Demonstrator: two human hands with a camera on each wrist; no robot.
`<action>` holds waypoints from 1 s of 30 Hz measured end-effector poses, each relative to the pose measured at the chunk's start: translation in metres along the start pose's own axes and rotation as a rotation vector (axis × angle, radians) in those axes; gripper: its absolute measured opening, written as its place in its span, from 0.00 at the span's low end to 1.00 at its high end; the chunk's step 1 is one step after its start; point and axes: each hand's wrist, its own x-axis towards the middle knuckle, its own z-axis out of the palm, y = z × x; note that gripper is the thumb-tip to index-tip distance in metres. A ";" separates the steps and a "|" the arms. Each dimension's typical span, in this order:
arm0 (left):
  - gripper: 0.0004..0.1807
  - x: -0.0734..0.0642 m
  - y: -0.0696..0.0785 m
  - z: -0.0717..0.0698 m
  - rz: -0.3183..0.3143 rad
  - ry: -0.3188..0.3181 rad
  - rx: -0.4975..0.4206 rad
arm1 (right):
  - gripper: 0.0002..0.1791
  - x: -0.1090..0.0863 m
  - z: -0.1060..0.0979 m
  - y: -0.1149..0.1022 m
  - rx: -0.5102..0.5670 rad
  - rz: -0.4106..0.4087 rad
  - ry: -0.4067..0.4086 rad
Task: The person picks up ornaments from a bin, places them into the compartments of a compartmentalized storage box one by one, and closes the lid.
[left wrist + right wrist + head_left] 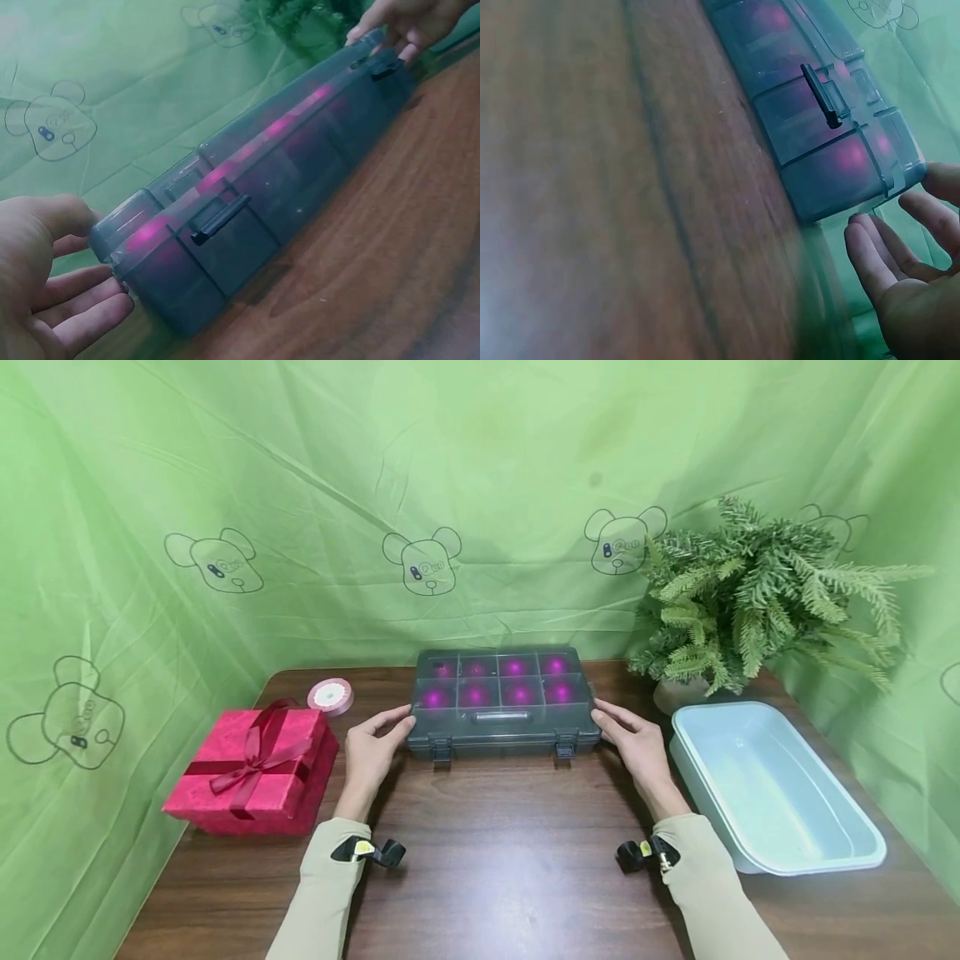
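Observation:
A translucent dark grey compartment case [504, 718] lies flat on the wooden table, its lid down. Pink-magenta glowing spots show through several of its compartments. Its two front latches [219, 219] stick out from the front wall. My left hand [371, 752] is at the left end, thumb [71, 214] on the lid's corner and fingers lower along the end wall. At the opposite end, my right hand [636, 750] grips the lid's corner [909, 166] between thumb and fingers. A carrying handle [501, 717] lies folded at the front of the case.
To the left sit a red gift box [255, 760] with a bow and a pink ribbon roll [330, 695]. On the right are a pale blue plastic bin [780, 785] and a potted artificial fir plant [750, 602]. Green cloth [510, 468] hangs behind the table [480, 860].

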 end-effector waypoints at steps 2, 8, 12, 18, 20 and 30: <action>0.14 -0.004 0.000 -0.002 -0.015 -0.001 -0.008 | 0.28 -0.004 -0.003 0.000 -0.006 -0.011 -0.019; 0.15 -0.014 0.002 -0.004 -0.051 -0.040 -0.121 | 0.25 -0.009 -0.006 0.000 0.023 -0.045 -0.043; 0.15 -0.015 0.001 -0.006 -0.053 -0.052 -0.154 | 0.24 -0.009 -0.006 0.001 -0.015 -0.048 -0.037; 0.16 -0.016 0.000 -0.009 -0.043 -0.071 -0.105 | 0.23 -0.007 -0.008 0.004 -0.111 -0.095 -0.024; 0.16 -0.016 0.000 -0.009 -0.026 -0.073 -0.058 | 0.23 -0.007 -0.009 0.006 -0.124 -0.110 -0.023; 0.14 -0.013 -0.006 -0.012 0.055 -0.070 0.070 | 0.23 -0.006 -0.011 0.011 -0.178 -0.154 -0.050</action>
